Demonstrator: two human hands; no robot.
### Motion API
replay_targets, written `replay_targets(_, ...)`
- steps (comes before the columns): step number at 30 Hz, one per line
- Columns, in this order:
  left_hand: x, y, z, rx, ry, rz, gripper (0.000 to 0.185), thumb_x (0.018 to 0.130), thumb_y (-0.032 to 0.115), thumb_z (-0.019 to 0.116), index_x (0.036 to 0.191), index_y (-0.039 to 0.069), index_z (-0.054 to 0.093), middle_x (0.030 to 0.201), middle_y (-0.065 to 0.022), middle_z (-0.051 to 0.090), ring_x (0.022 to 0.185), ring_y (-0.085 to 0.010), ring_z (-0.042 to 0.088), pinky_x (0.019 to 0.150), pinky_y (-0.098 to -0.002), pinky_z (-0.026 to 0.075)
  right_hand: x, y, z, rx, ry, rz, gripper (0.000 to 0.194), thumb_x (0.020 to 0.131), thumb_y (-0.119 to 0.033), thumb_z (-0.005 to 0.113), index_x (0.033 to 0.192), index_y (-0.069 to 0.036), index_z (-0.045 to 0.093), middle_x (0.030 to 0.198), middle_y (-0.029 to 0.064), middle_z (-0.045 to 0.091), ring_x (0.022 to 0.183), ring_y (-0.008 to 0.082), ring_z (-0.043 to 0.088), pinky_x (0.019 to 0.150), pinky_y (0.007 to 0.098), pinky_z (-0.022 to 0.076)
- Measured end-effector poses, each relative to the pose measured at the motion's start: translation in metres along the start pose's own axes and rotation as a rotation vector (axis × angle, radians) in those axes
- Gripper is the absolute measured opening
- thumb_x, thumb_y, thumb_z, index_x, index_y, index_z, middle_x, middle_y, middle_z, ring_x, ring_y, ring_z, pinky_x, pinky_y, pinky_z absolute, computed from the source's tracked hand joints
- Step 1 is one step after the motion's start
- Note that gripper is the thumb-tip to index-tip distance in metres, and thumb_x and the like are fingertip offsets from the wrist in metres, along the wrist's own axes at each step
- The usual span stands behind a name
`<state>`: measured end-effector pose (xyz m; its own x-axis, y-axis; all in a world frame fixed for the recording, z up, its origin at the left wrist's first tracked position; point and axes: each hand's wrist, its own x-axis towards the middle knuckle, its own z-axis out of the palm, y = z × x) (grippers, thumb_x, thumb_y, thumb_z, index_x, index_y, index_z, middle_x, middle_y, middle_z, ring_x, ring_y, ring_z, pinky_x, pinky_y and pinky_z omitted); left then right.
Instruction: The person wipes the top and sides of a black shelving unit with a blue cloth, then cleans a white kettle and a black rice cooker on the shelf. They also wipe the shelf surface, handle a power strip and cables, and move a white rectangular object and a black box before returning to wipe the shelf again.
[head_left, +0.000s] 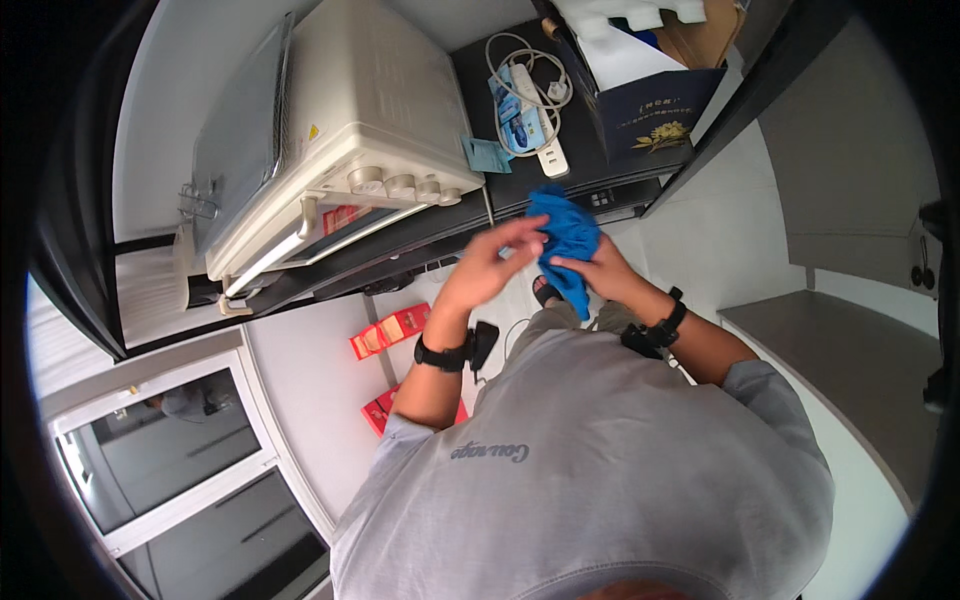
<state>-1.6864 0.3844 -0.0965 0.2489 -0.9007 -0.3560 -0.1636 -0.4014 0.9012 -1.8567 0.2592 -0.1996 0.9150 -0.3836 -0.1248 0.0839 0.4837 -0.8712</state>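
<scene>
A crumpled blue cloth hangs in front of me, just off the edge of a black shelf. My right hand grips its right side, thumb lying over the fabric. At the cloth's left edge is my left hand, slightly blurred, with bent fingers overlapping the fabric; whether they pinch it I cannot tell. Each wrist wears a black strap with a device. On the shelf beyond lie a white power strip with a coiled cable, blue printed packets and a light blue sachet.
A cream countertop oven with several knobs stands at the left of the shelf. At the right is an open dark box holding white foam. Red boxes sit on the floor, left of my legs. A grey-topped ledge lies at right.
</scene>
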Motion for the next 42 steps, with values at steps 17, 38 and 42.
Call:
replay_targets(17, 0.252, 0.0, 0.005, 0.612, 0.726, -0.471, 0.137, 0.066, 0.055, 0.088, 0.161, 0.006, 0.003, 0.156, -0.0282, 0.033, 0.142, -0.045, 0.038, 0.114, -0.0548, 0.034, -0.081, 0.013, -0.082, -0.223, 0.297, -0.076, 0.058, 0.085, -0.009, 0.08, 0.137, 0.001, 0.056, 0.126, 0.0111, 0.067, 0.114, 0.0201, 0.064, 0.102, 0.0349, 0.0494)
replay_targets(38, 0.235, 0.016, -0.053, 0.697, 0.811, -0.149, 0.089, 0.076, 0.028, 0.076, 0.156, 0.027, 0.037, 0.137, -0.0286, 0.048, 0.116, -0.0483, 0.061, 0.098, -0.0501, 0.053, 0.066, -0.025, -0.008, -1.365, 0.251, -0.21, 0.065, 0.079, -0.018, 0.076, 0.136, -0.001, 0.051, 0.128, 0.0214, 0.055, 0.118, 0.0423, 0.054, 0.102, 0.047, 0.0456)
replay_targets(42, 0.201, 0.054, -0.058, 0.722, 0.859, 0.022, 0.085, 0.077, 0.027, 0.074, 0.154, 0.021, 0.041, 0.135, -0.0292, 0.048, 0.108, -0.0507, 0.063, 0.092, -0.0533, 0.054, 0.113, 0.002, -0.011, -1.597, 0.398, -0.228, 0.033, 0.087, -0.013, 0.062, 0.119, -0.004, 0.061, 0.129, 0.0203, 0.058, 0.119, 0.0378, 0.054, 0.101, 0.0491, 0.0419)
